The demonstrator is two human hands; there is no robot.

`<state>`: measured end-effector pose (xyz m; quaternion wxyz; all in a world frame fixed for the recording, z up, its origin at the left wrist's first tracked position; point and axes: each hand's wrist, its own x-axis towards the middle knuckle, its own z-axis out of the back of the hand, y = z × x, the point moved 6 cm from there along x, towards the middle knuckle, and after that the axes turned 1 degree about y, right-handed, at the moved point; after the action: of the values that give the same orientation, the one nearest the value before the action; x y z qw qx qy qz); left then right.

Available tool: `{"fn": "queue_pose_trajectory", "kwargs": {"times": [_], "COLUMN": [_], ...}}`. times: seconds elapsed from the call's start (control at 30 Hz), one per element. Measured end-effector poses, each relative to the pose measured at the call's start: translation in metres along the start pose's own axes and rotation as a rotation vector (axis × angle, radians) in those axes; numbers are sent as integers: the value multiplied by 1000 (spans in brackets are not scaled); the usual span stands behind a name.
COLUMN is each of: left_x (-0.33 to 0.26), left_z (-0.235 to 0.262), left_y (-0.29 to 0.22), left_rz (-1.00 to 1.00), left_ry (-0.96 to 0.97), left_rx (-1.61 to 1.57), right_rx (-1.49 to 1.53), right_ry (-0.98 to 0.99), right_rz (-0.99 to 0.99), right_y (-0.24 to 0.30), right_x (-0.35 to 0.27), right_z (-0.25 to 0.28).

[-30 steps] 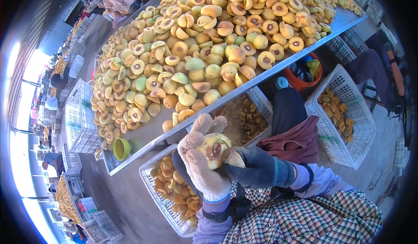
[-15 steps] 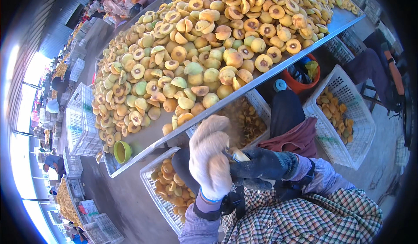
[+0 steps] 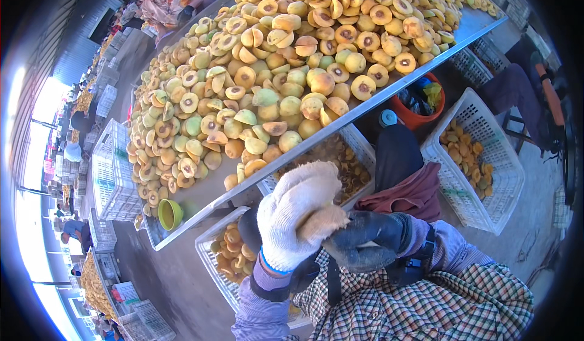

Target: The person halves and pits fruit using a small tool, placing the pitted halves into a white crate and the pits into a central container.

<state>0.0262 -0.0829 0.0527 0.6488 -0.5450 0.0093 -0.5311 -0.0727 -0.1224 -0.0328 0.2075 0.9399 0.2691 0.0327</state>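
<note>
My left hand (image 3: 298, 216), in a white knit glove stained brown at the fingers, is curled closed in front of my chest. Against its fingertips sits my right hand (image 3: 368, 237), in a dark coated glove, with its fingers bent shut. Whatever lies between the two is covered by the gloves. Just beyond, a heap of halved yellow-green peaches (image 3: 267, 73), many with brown hollows in the middle, covers a metal-edged table (image 3: 228, 210). Under the hands, to the left, stands a white crate (image 3: 207, 259) with peach pieces (image 3: 230, 253).
Below the table edge another crate (image 3: 365, 143) holds dark scraps. On the right is a tall white crate (image 3: 486, 204) with orange pieces, near a red bucket (image 3: 413, 119). A green cup (image 3: 170, 213) rests at the table's left corner. Another person (image 3: 167, 0) works across the table.
My left hand has turned and spread wider over the right one. The pale piece seen earlier at my right fingers is now out of sight. My view has shifted slightly.
</note>
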Motion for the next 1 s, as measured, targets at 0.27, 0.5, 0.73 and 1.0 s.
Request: {"fn": "queue_pose_trajectory", "kwargs": {"times": [0.27, 0.5, 0.73, 1.0], "left_x": [16, 14, 14, -19], "left_z": [-6, -17, -14, -31], "left_y": [-6, 18, 9, 23], "left_rz": [95, 161, -193, 637], "left_ry": [153, 252, 208, -135], "left_rx": [214, -143, -45, -930], "right_rx": [338, 495, 523, 661], "right_ry": [106, 46, -29, -272], "right_rz": [-6, -58, -108, -192], "right_y": [3, -4, -13, -11], "right_x": [-4, -6, -10, -15], "right_z": [-10, -7, -6, -12]}}
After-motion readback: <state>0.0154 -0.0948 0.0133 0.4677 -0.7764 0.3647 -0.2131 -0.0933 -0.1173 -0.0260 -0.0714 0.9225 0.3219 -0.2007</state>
